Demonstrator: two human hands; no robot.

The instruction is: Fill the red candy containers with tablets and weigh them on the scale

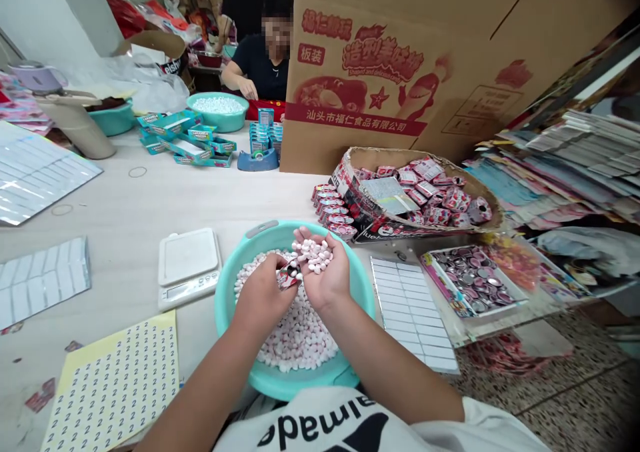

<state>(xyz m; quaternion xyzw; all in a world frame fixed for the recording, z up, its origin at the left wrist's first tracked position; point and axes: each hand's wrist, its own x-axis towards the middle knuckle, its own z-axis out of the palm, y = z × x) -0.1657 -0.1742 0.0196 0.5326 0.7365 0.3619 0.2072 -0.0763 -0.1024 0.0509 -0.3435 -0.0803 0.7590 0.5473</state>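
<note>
A teal basin point(240, 309) full of small pink and white candies point(297, 339) sits in front of me. My left hand point(263, 292) is closed around a small red and silver tin point(289, 275) held over the basin. My right hand point(323, 269) is cupped palm up beside it, with a heap of the candies in the palm next to the tin's mouth.
A white scale point(188, 265) stands left of the basin, with sticker sheets point(117, 385) near the front edge. Right of the basin lie a label sheet point(413, 312), a tray of lids point(473, 282) and a box of tins point(425, 192). Another person point(260, 59) sits across.
</note>
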